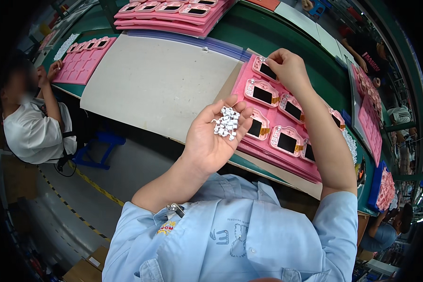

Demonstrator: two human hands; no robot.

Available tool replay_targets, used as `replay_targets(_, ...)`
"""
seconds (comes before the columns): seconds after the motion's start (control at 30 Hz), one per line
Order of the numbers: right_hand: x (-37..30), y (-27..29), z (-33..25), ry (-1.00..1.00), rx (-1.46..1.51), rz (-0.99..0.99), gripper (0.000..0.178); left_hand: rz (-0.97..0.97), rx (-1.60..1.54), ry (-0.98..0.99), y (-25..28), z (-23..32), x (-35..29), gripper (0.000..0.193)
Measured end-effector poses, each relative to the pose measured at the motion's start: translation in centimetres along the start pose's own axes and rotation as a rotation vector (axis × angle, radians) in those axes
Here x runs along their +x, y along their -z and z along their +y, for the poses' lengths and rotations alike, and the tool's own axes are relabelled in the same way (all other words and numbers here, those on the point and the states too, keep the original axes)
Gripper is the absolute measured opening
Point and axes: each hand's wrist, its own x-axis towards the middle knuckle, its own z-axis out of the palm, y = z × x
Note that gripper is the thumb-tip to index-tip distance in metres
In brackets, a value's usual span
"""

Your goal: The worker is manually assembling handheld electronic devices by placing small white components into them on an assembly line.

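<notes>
My left hand (210,136) is turned palm up with the fingers cupped, holding a heap of small white plastic button caps (227,122). My right hand (288,68) reaches to the far end of a pink foam tray (239,89). Its thumb and forefinger pinch together over the corner of a pink plastic housing with a dark screen (268,71); what they hold is too small to make out. Just nearer lies another pink housing (262,92) with white pieces at its left end and an orange ribbon cable. Several similar housings fill the tray, some partly hidden by my right forearm.
Left of the tray is a grey board (160,80). Stacked pink trays (169,21) stand at the back. More white pieces (349,144) lie right of my forearm, near a blue bin (377,185). A co-worker (37,122) sits at the left beside another pink tray (87,63).
</notes>
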Motion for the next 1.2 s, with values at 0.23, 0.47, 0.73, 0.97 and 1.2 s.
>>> replay_targets(0.23, -0.1, -0.8, -0.1, 0.106, -0.152, 0.025, 0.015, -0.02, -0.019, -0.022, 0.5, 0.7, 0.0, 0.026)
replay_targets(0.47, -0.2, -1.8, -0.1, 0.136, -0.227, -0.033, 0.018, 0.033, -0.008, -0.055, 0.4, 1.1, 0.0, 0.025)
replay_targets(0.73, 0.5, -2.9, 0.9, 0.208, -0.204, -0.026, 0.023, 0.105, 0.009, -0.098, 0.5, 2.4, -0.3, 0.023)
replay_targets(0.97, -3.3, 1.8, -3.1, 0.046, 0.059, -0.055, 0.023, 0.064, 0.017, -0.091, 0.5, 3.4, -0.8, 0.023)
replay_targets(1.2, -10.9, 4.6, -3.1, 0.327, 0.181, -0.145, 0.015, 0.075, 0.044, 0.002, -1.5, 0.2, 0.5, 0.024)
